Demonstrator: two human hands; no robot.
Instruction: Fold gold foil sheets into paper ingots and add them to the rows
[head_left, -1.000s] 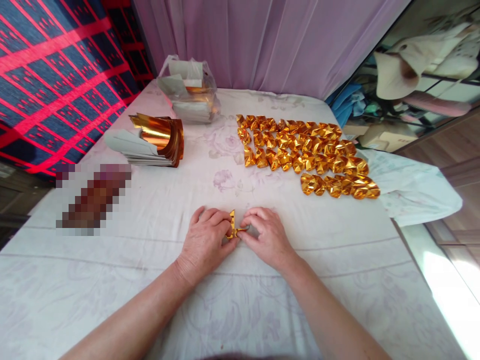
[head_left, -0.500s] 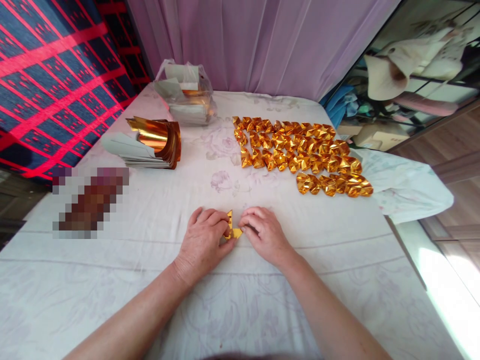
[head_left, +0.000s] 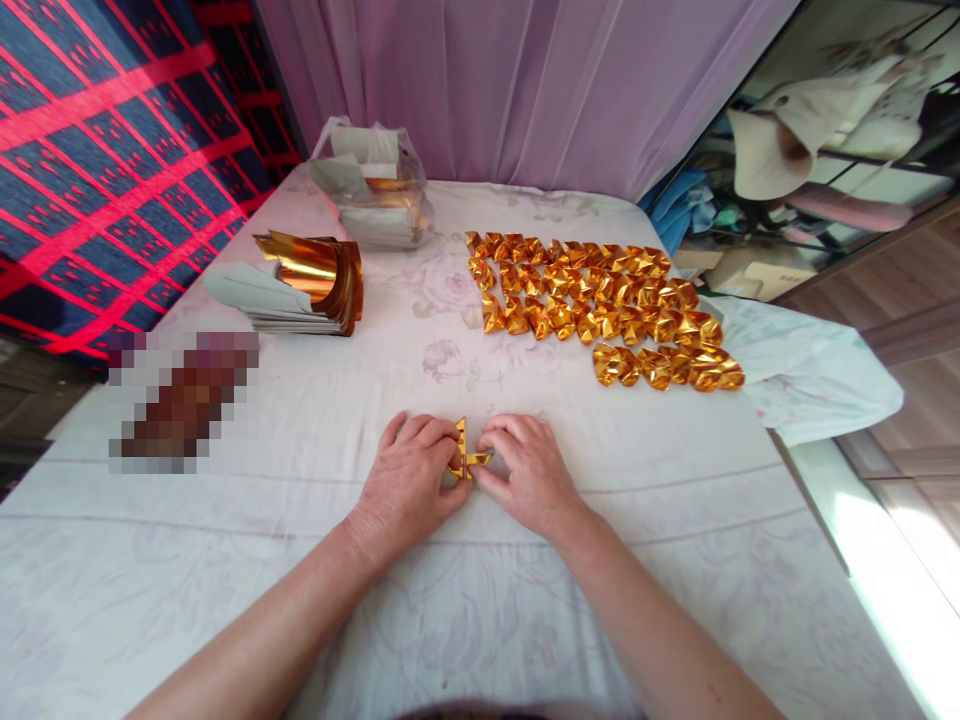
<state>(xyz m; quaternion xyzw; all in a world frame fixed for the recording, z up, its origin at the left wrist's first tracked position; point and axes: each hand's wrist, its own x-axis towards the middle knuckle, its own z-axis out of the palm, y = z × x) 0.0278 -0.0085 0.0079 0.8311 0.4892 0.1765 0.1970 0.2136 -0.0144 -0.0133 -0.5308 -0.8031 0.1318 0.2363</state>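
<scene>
Both hands meet low on the white flowered cloth [head_left: 225,560]. My left hand [head_left: 409,485] and my right hand [head_left: 529,475] pinch a small piece of gold foil paper [head_left: 466,455] between their fingertips. The piece is partly folded, one flap standing up, most of it hidden by my fingers. Several finished gold folded pieces [head_left: 600,305] lie in rows on the cloth, far right of my hands. A stack of flat gold foil sheets [head_left: 311,280], curled at the top, sits far left.
A clear plastic bag [head_left: 371,185] with more sheets stands at the back by the purple curtain [head_left: 525,90]. A blurred dark object [head_left: 184,400] lies at the left. A white cloth [head_left: 814,375] hangs off the right edge, with shelves beyond.
The hands stay in place and keep working the gold piece; its lower flap has been pressed and shifted slightly between the fingertips. The view has drifted a little.
</scene>
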